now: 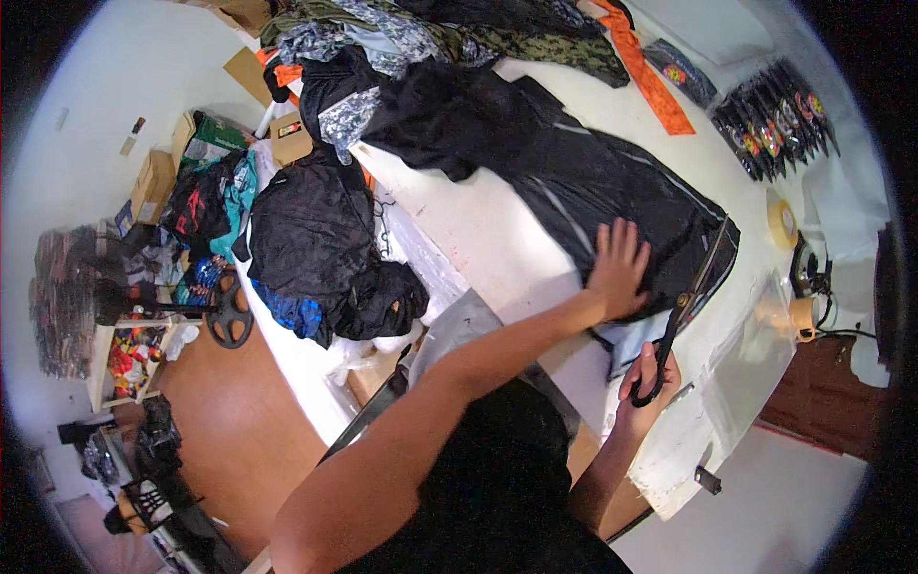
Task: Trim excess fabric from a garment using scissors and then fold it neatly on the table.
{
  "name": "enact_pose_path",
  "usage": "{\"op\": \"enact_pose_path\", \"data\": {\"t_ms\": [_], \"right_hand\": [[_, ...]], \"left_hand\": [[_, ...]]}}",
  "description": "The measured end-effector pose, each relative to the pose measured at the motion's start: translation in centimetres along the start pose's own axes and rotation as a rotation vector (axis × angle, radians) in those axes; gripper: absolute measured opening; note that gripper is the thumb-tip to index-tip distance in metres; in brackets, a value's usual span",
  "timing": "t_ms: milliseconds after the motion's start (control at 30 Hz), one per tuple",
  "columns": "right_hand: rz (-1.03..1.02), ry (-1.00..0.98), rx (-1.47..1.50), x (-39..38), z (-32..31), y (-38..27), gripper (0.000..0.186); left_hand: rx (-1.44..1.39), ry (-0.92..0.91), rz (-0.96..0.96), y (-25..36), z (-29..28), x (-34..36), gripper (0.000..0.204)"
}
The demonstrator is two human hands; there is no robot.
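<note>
On the white table [478, 230] lies a black garment [612, 182] with pale piping lines. My left hand [620, 273] rests on it, fingers spread and flat. At its lower right, my right hand [646, 387] grips black-handled scissors [679, 316], whose blades point up along the garment's right edge. A pale blue patch of fabric shows beneath the garment's lower edge, near the scissor handles.
Camouflage fabric [555, 53], an orange strip [650, 86] and packaged items [770, 120] line the table's back and right. A black cloth pile [306, 249] sits to the left. Tape [782, 222] and clear plastic sheet [736, 383] lie right. Boxes [153, 187] stand far left.
</note>
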State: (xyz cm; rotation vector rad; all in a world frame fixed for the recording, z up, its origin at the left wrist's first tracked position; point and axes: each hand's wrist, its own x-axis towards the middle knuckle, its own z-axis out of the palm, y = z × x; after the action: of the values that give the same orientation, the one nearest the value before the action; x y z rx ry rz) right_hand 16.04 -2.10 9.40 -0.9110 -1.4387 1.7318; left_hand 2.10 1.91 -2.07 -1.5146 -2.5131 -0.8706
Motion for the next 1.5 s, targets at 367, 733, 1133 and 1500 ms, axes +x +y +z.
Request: {"op": "enact_pose_path", "data": {"t_ms": [367,733,1133,1500], "right_hand": [[0.008,0.163,-0.095,0.2,-2.0,-1.1,0.021],[0.142,0.106,-0.042,1.1,-3.0,1.5,0.021],[0.146,0.093,-0.153,3.0,-3.3,0.7,0.026],[0.008,0.061,-0.163,19.9,3.4,6.5,0.036]], "left_hand": [[-0.206,0.428,0.101,-3.9,-6.1,4.4,0.043],[-0.190,0.193,-0.077,-12.4,-11.0,0.2,0.073],[-0.163,0.083,0.003,-19.1,-13.3,1.0,0.062],[-0.706,-0.179,-0.775,-23.3,-10.7,19.5,0.049]]}}
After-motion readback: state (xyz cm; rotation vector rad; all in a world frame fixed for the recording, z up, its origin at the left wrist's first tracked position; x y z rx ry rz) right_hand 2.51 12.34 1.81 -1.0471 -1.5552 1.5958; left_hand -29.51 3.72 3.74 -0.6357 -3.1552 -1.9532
